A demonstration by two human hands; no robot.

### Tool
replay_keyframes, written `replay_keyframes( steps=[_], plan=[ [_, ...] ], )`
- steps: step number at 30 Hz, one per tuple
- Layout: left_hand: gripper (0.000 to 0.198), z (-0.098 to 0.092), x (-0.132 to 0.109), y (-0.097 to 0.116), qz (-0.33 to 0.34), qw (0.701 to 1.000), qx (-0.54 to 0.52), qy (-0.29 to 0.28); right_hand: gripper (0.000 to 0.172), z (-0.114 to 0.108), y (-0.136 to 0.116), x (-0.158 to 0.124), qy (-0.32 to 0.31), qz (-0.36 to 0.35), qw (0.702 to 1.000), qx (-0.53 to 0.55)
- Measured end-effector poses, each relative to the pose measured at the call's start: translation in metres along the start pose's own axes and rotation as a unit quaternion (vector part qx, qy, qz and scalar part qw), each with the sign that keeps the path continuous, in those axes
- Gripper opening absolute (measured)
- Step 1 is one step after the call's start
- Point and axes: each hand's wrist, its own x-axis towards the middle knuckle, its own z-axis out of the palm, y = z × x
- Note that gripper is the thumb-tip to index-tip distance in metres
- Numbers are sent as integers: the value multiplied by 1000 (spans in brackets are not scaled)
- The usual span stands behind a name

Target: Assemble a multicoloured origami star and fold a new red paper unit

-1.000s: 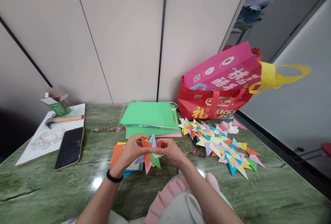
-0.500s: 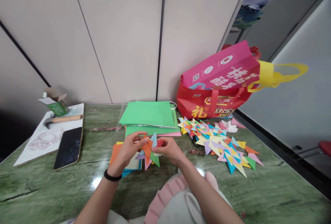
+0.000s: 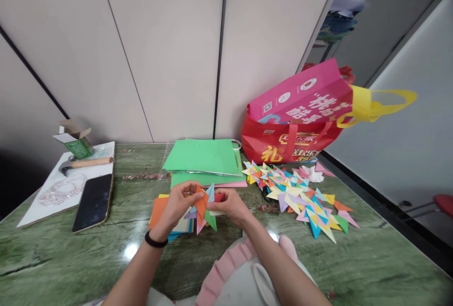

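Observation:
A multicoloured origami star (image 3: 202, 210) of folded paper is held up between both hands, with orange, light blue, red, green, pink and lilac points showing. My left hand (image 3: 181, 203) pinches its orange part between thumb and fingers. On the other side, my right hand (image 3: 228, 206) grips it near the red point, fingertips closed. Below and behind my left hand lies a stack of coloured paper squares (image 3: 158, 211), orange and yellow at the left, blue underneath. Part of that stack is hidden by the hand and the star.
Green paper sheets (image 3: 201, 156) lie behind the hands. Many folded paper stars (image 3: 297, 193) are heaped at the right, before a red bag (image 3: 262, 138) holding a pink bag (image 3: 300, 94). At the left are a phone (image 3: 92, 202), a hammer (image 3: 88, 162), a bead string (image 3: 63, 190) and a small box (image 3: 78, 143).
The star has turned slightly in my hands, its lower points shifting a little left. Both hands keep their hold in nearly the same place.

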Motion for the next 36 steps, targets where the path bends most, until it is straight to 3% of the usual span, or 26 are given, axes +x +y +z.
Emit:
replay_keyframes(
  steps=[3, 8, 14, 17, 30, 36],
  plan=[
    [27, -2, 1, -3, 3, 1000, 8, -11, 38, 0, -1, 0, -1, 7, 1000, -5],
    [23, -1, 3, -6, -1, 999, 37, -34, 34, -1, 2, 0, 2, 6, 1000, -16],
    [38, 1, 2, -3, 23, 999, 35, 14, 33, -1, 3, 2, -20, -13, 1000, 17],
    [35, 1, 1, -1, 31, 998, 38, 45, 33, 0, 4, 3, -38, -20, 998, 34],
    [28, 6, 2, -5, 30, 996, 62, 65, 26, -2, 9, 6, 10, -37, 999, -7],
    [27, 5, 2, -7, 48, 994, 79, 59, 30, -1, 8, 6, 1, -32, 999, -2]
  ],
)
